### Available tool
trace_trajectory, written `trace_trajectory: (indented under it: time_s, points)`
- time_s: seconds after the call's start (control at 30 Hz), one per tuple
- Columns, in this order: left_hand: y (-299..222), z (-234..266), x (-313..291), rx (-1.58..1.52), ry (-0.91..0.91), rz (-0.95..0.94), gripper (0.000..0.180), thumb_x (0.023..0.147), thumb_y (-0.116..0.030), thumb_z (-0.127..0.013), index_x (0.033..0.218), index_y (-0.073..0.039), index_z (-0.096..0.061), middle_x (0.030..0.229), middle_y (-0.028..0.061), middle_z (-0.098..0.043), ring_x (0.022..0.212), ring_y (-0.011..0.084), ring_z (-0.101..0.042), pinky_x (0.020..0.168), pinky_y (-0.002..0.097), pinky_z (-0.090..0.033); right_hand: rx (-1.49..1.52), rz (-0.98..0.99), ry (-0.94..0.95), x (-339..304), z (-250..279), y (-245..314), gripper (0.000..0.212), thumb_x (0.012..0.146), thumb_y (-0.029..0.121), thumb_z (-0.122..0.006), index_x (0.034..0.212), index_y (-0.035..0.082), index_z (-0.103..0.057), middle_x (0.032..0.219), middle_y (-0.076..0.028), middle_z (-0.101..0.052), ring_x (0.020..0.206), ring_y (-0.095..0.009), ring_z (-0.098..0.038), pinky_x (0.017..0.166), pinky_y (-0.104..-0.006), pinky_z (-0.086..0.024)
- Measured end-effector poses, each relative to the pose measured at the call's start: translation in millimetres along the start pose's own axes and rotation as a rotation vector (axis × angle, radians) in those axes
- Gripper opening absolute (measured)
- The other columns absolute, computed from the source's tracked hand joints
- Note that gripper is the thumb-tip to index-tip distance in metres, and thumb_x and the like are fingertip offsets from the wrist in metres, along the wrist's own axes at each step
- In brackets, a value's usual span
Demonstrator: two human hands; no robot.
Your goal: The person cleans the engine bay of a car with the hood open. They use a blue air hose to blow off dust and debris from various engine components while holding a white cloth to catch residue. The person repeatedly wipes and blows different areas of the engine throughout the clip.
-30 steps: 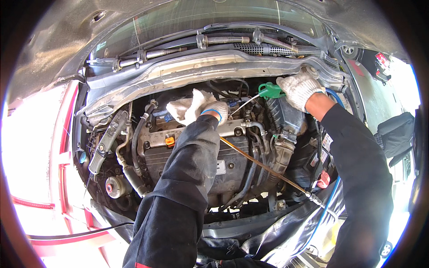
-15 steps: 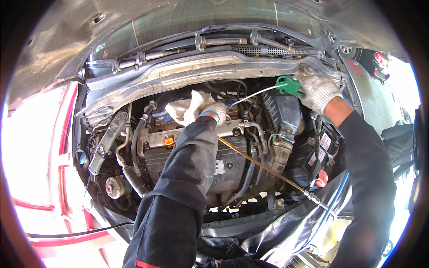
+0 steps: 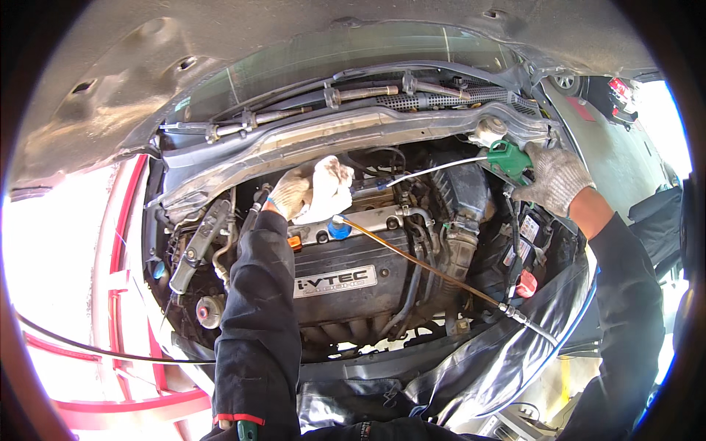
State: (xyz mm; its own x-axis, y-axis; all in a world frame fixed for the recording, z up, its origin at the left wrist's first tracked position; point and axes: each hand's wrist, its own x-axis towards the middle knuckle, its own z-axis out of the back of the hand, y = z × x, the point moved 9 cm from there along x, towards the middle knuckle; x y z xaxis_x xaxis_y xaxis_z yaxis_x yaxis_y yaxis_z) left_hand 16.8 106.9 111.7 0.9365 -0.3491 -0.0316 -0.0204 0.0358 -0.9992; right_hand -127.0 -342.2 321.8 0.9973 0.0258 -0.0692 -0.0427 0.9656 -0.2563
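My left hand, in a knitted glove, is closed on a crumpled white cloth over the engine's top. In my gloved right hand, at the right of the engine bay, is a green air blow gun. Its long thin nozzle points left across the engine, the tip ending a short way right of the cloth. Just below the cloth, a blue plug sits on the metal strip of the engine top. From it an amber tube slants down to the right.
An engine cover fills the middle, with a battery to its right. Wiper linkage rods lie along the cowl at the back. A black cover sheet drapes the front edge. The raised hood hangs overhead.
My left hand has moved left with the cloth, exposing the blue plug. My right hand has shifted right and slightly down with the blow gun, and its nozzle tip now shows more plainly.
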Motion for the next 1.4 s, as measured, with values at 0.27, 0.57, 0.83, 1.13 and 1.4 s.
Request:
trace_trajectory:
  time_s: [0.27,0.57,0.83,1.13,1.4]
  points:
    - [-41.8,31.3,-62.2,1.468,-0.200,-0.565,0.037,0.099,-0.023,-0.071,0.131,-0.005,-0.069,0.131,0.0135,-0.071,0.118,0.0302,-0.069,0.103,0.0374,-0.056,0.022,0.050,-0.011,-2.0,31.4,44.3,0.085,0.079,0.048,-0.084,0.146,0.005,-0.054,0.116,-0.026,-0.074,0.110,-0.042,-0.072,0.097,-0.0500,-0.058]
    - [-24.1,111.6,-73.0,0.509,-0.280,-0.110,0.025,0.107,-0.021,-0.067,0.120,-0.001,-0.074,0.111,0.0101,-0.079,0.095,0.0184,-0.072,0.087,0.0332,-0.058,-0.138,0.169,0.049,45.6,7.2,93.3,0.080,0.085,0.053,-0.080,0.141,-0.001,-0.058,0.129,-0.023,-0.073,0.122,-0.039,-0.071,0.107,-0.0486,-0.056]
    - [-31.8,88.6,-84.0,1.066,-0.537,0.133,0.064,0.103,-0.062,-0.054,0.145,-0.016,-0.064,0.132,0.0210,-0.073,0.124,0.0411,-0.069,0.105,0.0487,-0.054,-0.240,0.387,-0.004,88.1,-8.1,167.8,0.049,0.093,0.023,-0.077,0.136,0.004,-0.066,0.130,-0.017,-0.075,0.112,-0.034,-0.077,0.091,-0.0475,-0.064]
    - [17.1,66.9,-90.8,1.472,-0.386,0.421,0.057,0.093,-0.043,-0.076,0.147,-0.043,-0.058,0.143,0.0111,-0.067,0.132,0.0348,-0.065,0.113,0.0468,-0.051,-0.161,0.396,0.004,123.2,-14.3,234.2,0.029,0.098,0.014,-0.066,0.124,0.007,-0.079,0.127,-0.015,-0.078,0.115,-0.034,-0.076,0.093,-0.0476,-0.064]
    - [-71.9,93.0,-133.0,1.458,-1.052,0.003,0.053,0.087,-0.025,-0.077,0.140,-0.029,-0.069,0.114,0.0150,-0.072,0.106,0.0359,-0.070,0.094,0.0474,-0.054,-0.335,0.521,0.021,139.8,1.7,247.0,0.031,0.090,0.018,-0.076,0.119,0.008,-0.081,0.121,-0.013,-0.080,0.107,-0.032,-0.078,0.088,-0.0460,-0.064]
